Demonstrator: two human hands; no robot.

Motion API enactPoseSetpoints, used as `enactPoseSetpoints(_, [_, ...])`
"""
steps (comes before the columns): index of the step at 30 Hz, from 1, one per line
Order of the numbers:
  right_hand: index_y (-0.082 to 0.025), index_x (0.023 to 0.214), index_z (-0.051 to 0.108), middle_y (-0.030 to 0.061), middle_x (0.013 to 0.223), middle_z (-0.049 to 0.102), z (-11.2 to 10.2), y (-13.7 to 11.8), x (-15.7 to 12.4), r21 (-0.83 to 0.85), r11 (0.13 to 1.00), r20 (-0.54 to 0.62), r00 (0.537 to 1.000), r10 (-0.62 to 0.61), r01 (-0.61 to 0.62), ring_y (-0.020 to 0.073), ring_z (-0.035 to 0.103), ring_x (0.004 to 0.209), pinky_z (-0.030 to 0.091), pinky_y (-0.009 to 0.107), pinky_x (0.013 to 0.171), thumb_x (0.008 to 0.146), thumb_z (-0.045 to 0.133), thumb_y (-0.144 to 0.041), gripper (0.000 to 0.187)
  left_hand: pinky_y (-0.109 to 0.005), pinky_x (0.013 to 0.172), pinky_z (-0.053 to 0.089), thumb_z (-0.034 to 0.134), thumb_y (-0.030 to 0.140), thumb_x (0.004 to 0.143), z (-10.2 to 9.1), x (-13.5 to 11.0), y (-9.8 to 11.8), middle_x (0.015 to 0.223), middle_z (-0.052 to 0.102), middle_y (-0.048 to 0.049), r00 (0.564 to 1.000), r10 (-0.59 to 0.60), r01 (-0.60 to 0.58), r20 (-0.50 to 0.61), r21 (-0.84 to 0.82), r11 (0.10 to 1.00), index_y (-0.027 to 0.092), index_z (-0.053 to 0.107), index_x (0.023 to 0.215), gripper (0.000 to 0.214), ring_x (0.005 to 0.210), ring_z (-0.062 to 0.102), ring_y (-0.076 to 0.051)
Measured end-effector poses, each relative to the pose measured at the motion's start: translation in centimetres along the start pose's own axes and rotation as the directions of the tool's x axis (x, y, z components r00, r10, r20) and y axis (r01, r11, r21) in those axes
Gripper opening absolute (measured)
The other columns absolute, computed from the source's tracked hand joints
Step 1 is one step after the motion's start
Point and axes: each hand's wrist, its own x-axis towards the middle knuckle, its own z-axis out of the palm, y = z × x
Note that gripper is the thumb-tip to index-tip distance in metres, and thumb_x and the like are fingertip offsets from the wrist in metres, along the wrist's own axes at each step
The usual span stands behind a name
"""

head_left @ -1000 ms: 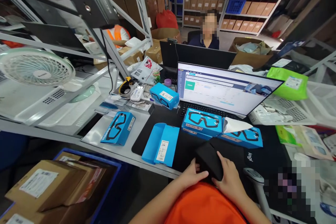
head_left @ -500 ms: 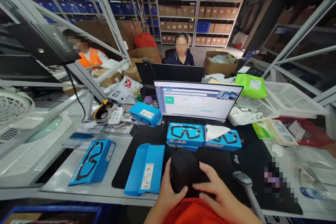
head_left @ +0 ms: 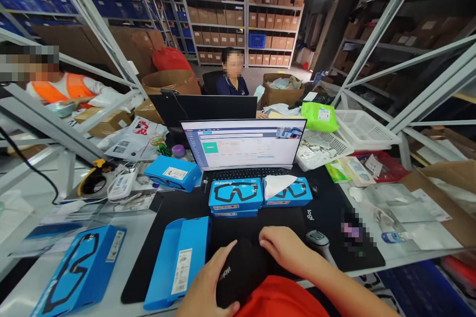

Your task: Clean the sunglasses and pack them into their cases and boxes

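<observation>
A black glasses case (head_left: pixel 241 272) with pale lettering on its side is held close to the red garment at the front of the desk. My left hand (head_left: pixel 208 277) wraps around its left side, thumb below and fingers along the top. At the case's upper right edge, my right hand (head_left: pixel 286 247) has its fingers curled and pinched; what lies between the fingertips is hidden. Left of the case lies an opened blue box (head_left: pixel 195 242) with a white label. Blue Wokening boxes (head_left: pixel 238 193) are stacked just beyond, beside another blue box (head_left: pixel 297 193) with white paper on it.
A laptop (head_left: pixel 249 143) stands behind the boxes. A barcode scanner (head_left: pixel 318 242) lies right of my right hand. More blue boxes sit at the left (head_left: pixel 85 267) and by the laptop (head_left: pixel 173 173). White baskets (head_left: pixel 366 129) are at the far right. Two people sit across the desk.
The view has swung right. The case has turned so its lettered side shows. My right hand has gone from spread fingers beside the case to a pinch at its upper edge.
</observation>
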Motion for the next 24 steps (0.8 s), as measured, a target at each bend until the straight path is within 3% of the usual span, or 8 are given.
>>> enactPoseSetpoints(3, [-0.024,0.130,0.058,0.0072,0.125,0.067,-0.6,0.5,-0.5,0.192,0.974,-0.017,0.993,-0.116,0.117,0.0206,0.066,0.105,0.048,0.027,0.088,0.093,0.062,-0.029,0.037,-0.052,0.113,0.039,0.080,0.034,0.060,0.5,0.4,0.1,0.154,0.046,-0.0078,0.994,0.050,-0.061,0.100,0.106,0.992,0.034,0.037,0.152,0.102,0.137,0.046,-0.041])
enactPoseSetpoints(6, [-0.021,0.106,0.069,0.0038,0.097,0.075,-0.6,1.0,-0.7,0.173,0.984,0.104,0.993,-0.061,0.042,0.0189,0.069,0.082,0.046,0.024,0.070,0.095,0.060,-0.034,0.019,-0.051,0.116,0.035,0.079,0.034,0.061,0.9,0.9,0.5,0.158,0.039,-0.0079,0.975,0.057,-0.096,0.215,0.178,0.979,0.034,0.028,0.155,0.107,0.141,0.041,-0.039])
enactPoseSetpoints(9, [-0.019,0.084,0.070,0.0032,0.078,0.075,-0.2,1.3,-1.0,0.003,0.998,0.096,0.993,0.067,-0.067,0.0184,0.067,0.070,0.036,0.025,0.059,0.098,0.057,-0.032,0.024,-0.049,0.117,0.033,0.078,0.039,0.066,1.3,1.4,0.5,0.159,0.038,-0.0081,0.971,0.061,-0.095,0.232,0.140,0.986,0.033,0.028,0.155,0.102,0.142,0.041,-0.037])
enactPoseSetpoints(14, [-0.019,0.079,0.071,0.0035,0.081,0.077,-0.4,1.0,-3.2,-0.169,0.985,0.084,0.996,-0.003,0.017,0.0187,0.069,0.071,0.031,0.027,0.058,0.098,0.057,-0.032,0.027,-0.049,0.119,0.031,0.078,0.037,0.071,2.1,1.9,-0.1,0.156,0.042,-0.0105,0.986,-0.010,0.013,0.167,-0.016,1.000,0.028,0.037,0.152,0.091,0.142,0.041,-0.036])
enactPoseSetpoints(18, [-0.018,0.076,0.072,0.0032,0.074,0.076,0.2,-0.2,-4.6,-0.242,0.949,0.169,0.972,-0.165,0.203,0.0187,0.067,0.064,0.031,0.029,0.053,0.095,0.060,-0.033,0.026,-0.053,0.117,0.031,0.080,0.038,0.070,2.8,2.6,-0.1,0.150,0.050,-0.0137,0.990,-0.100,0.114,0.103,-0.144,0.983,0.025,0.049,0.145,0.083,0.139,0.044,-0.039])
enactPoseSetpoints(21, [-0.018,0.076,0.072,0.0036,0.071,0.075,2.3,-1.6,-3.8,-0.282,0.891,0.219,0.928,-0.300,0.355,0.0181,0.065,0.058,0.032,0.030,0.049,0.094,0.057,-0.024,0.025,-0.053,0.117,0.031,0.086,0.037,0.064,3.2,3.8,0.5,0.144,0.057,-0.0144,0.981,-0.186,0.168,-0.045,-0.266,0.949,0.023,0.059,0.137,0.079,0.137,0.046,-0.040])
enactPoseSetpoints(24, [-0.017,0.073,0.074,0.0051,0.064,0.074,5.5,-3.3,-2.2,-0.286,0.833,0.325,0.866,-0.381,0.474,0.0189,0.065,0.054,0.037,0.029,0.047,0.090,0.061,-0.017,0.021,-0.052,0.114,0.036,0.088,0.037,0.061,3.2,5.5,1.9,0.132,0.066,-0.0147,0.911,-0.354,0.199,-0.213,-0.524,0.828,0.019,0.067,0.124,0.068,0.131,0.052,-0.040])
